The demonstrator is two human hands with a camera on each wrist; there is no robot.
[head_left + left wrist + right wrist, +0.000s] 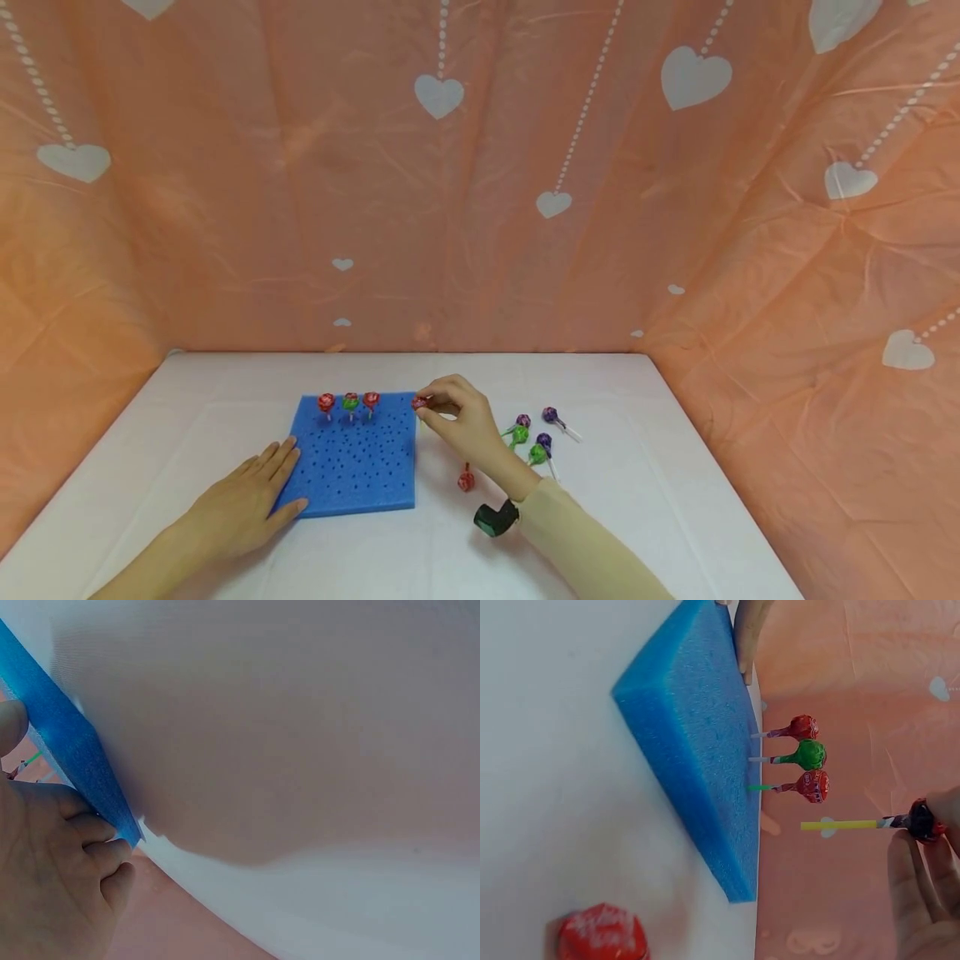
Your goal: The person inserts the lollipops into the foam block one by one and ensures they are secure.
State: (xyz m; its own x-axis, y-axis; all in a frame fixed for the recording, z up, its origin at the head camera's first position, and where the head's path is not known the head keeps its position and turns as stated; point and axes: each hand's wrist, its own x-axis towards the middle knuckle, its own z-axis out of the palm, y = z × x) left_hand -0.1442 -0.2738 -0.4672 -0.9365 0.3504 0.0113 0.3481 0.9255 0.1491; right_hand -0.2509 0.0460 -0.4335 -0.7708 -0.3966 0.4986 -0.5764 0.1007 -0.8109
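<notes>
A blue foam board (356, 467) dotted with small holes lies on the white table. Three lollipops stand upright along its far side: a red one (326, 403), a green one (350, 402) and another red one (371, 400). My left hand (243, 504) rests at the board's left edge, fingers extended over the rim and thumb near the front corner. Between thumb and fingertips, my right hand (461, 421) pinches a red-wrapped lollipop (924, 823) by its head. Its yellow stick (840, 825) points down, free of the foam, near the board's far right corner.
Right of the board lie several loose lollipops, among them purple ones (550, 414) and green ones (537, 454). A red lollipop (466, 481) lies nearer, below my right forearm. A dark wrist device (497, 518) sits at the right cuff. Orange cloth (420, 208) walls the table.
</notes>
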